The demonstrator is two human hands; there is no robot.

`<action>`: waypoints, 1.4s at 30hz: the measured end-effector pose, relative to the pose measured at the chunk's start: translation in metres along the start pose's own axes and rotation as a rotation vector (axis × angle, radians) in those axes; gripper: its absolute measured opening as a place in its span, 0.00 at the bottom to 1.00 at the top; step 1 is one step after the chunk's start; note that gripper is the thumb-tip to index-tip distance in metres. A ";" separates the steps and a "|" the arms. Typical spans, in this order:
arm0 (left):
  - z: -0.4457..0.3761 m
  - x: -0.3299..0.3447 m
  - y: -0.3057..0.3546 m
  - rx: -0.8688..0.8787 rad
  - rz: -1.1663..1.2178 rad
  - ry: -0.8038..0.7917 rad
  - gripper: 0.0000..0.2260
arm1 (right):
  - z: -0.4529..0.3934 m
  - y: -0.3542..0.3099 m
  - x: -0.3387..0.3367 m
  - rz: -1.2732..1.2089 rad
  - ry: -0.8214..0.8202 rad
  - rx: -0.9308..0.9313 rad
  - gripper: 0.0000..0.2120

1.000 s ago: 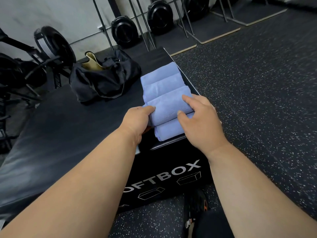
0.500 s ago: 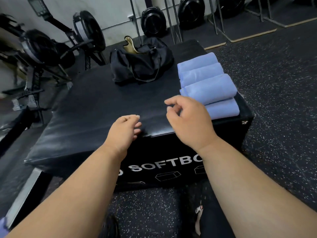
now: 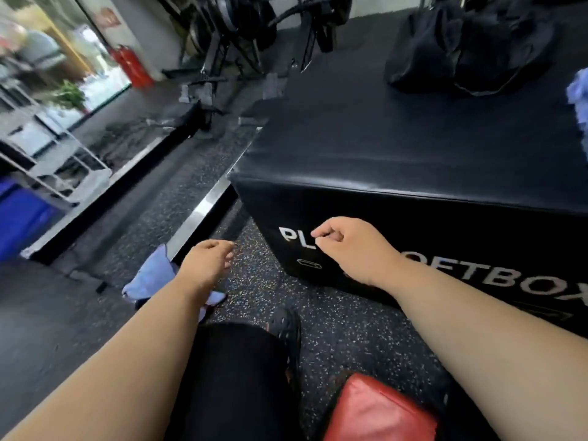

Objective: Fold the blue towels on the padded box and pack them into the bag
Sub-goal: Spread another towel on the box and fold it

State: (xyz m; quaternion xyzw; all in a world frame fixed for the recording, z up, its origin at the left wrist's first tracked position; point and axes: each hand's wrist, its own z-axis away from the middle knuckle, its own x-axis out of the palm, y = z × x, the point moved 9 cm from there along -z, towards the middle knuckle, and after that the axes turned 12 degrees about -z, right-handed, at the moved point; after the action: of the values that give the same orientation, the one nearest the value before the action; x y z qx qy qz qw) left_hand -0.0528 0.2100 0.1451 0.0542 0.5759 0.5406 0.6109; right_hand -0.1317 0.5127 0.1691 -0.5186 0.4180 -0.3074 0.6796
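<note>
Turning away from the folded stack, the view now looks down at the floor in the lower left of the frame, where half a second ago it faced the top of the padded box (image 3: 413, 148) with four folded towels lined along its edge. Of that stack only a blurred sliver of blue (image 3: 577, 90) remains, at the far right edge of the frame, just right of the black bag (image 3: 461, 49) that sits on the box top in the upper right. A loose blue towel (image 3: 149, 275) lies crumpled on the speckled floor at lower left, beside a metal strip and partly hidden behind the left forearm. The left hand (image 3: 206, 262) hangs above that towel with fingers loosely curled and nothing in them; whether it touches the cloth cannot be told, since the wrist covers the near part. The right hand (image 3: 346, 243) is held in front of the box's lettered side, thumb and forefinger drawn together and the other fingers curled, holding nothing that can be seen. Both hands have left the stack and dropped below the box top, which suggests the last fold is finished and this floor towel is the next piece to be picked up and folded. Packing has not begun, as far as can be judged. A red cushion (image 3: 378, 412) shows at the bottom of the frame.
</note>
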 end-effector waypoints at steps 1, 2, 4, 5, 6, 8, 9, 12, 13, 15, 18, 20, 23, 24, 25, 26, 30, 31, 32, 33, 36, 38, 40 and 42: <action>-0.004 -0.013 -0.020 -0.018 -0.008 -0.004 0.07 | -0.002 0.003 0.021 -0.003 -0.028 0.018 0.05; -0.008 -0.026 -0.043 -0.046 -0.020 0.000 0.07 | -0.004 0.006 0.042 -0.011 -0.057 0.035 0.05; -0.018 -0.050 -0.088 -0.122 -0.062 0.018 0.07 | -0.008 0.010 0.079 -0.033 -0.126 0.068 0.05; -0.024 -0.061 -0.110 -0.152 -0.090 0.030 0.08 | -0.011 0.011 0.097 -0.032 -0.156 0.080 0.06; -0.029 -0.070 -0.131 -0.179 -0.121 0.036 0.09 | -0.014 0.011 0.113 -0.023 -0.178 0.088 0.06; -0.039 -0.083 -0.166 -0.210 -0.155 0.043 0.08 | -0.024 0.012 0.140 0.000 -0.201 0.096 0.06; -0.045 -0.086 -0.184 -0.222 -0.153 0.038 0.09 | -0.028 0.013 0.153 0.012 -0.205 0.100 0.06; -0.059 -0.094 -0.231 -0.301 -0.105 0.046 0.09 | -0.046 0.016 0.189 0.040 -0.229 0.119 0.06; -0.065 -0.095 -0.241 -0.324 -0.082 0.047 0.09 | -0.052 0.016 0.201 0.056 -0.241 0.121 0.06; -0.081 -0.096 -0.263 -0.356 -0.046 0.061 0.08 | -0.065 0.015 0.224 0.077 -0.266 0.124 0.06; -0.110 -0.096 -0.284 -0.393 0.009 0.072 0.20 | -0.084 0.017 0.251 0.089 -0.294 0.142 0.05; -0.129 -0.098 -0.291 -0.390 0.059 0.075 0.23 | -0.097 0.016 0.265 0.094 -0.300 0.154 0.05; -0.157 -0.100 -0.299 -0.373 0.081 0.082 0.25 | -0.115 0.015 0.281 0.108 -0.306 0.172 0.06; -0.167 -0.100 -0.302 -0.372 0.088 0.079 0.26 | -0.121 0.015 0.285 0.109 -0.305 0.178 0.06; -0.174 -0.099 -0.303 -0.372 0.091 0.071 0.26 | -0.126 0.016 0.289 0.110 -0.307 0.183 0.06; -0.182 -0.098 -0.302 -0.370 0.090 0.063 0.26 | -0.131 0.017 0.292 0.113 -0.307 0.187 0.06; -0.210 -0.089 -0.310 -0.394 0.147 0.032 0.14 | -0.146 0.018 0.303 0.112 -0.307 0.197 0.06; -0.215 -0.087 -0.313 -0.408 0.179 0.036 0.08 | -0.148 0.018 0.305 0.110 -0.307 0.198 0.06; -0.219 -0.086 -0.315 -0.414 0.208 0.042 0.03 | -0.150 0.020 0.306 0.109 -0.307 0.197 0.06; -0.222 -0.085 -0.314 -0.413 0.245 0.041 0.02 | -0.153 0.021 0.308 0.108 -0.308 0.195 0.06; -0.231 -0.087 -0.308 -0.385 0.305 0.049 0.05 | -0.158 0.026 0.311 0.092 -0.319 0.212 0.05; -0.237 -0.083 -0.308 -0.385 0.322 0.035 0.11 | -0.161 0.030 0.311 0.086 -0.317 0.224 0.05; -0.239 -0.082 -0.309 -0.391 0.324 0.039 0.12 | -0.163 0.033 0.311 0.084 -0.314 0.231 0.05; -0.241 -0.080 -0.310 -0.399 0.333 0.042 0.09 | -0.164 0.035 0.310 0.088 -0.313 0.235 0.05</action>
State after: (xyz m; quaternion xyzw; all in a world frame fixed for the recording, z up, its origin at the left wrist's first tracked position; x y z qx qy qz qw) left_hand -0.0312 -0.1090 -0.0969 0.0154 0.4536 0.7375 0.5000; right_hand -0.1352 0.1852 0.0394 -0.4583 0.2907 -0.2400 0.8049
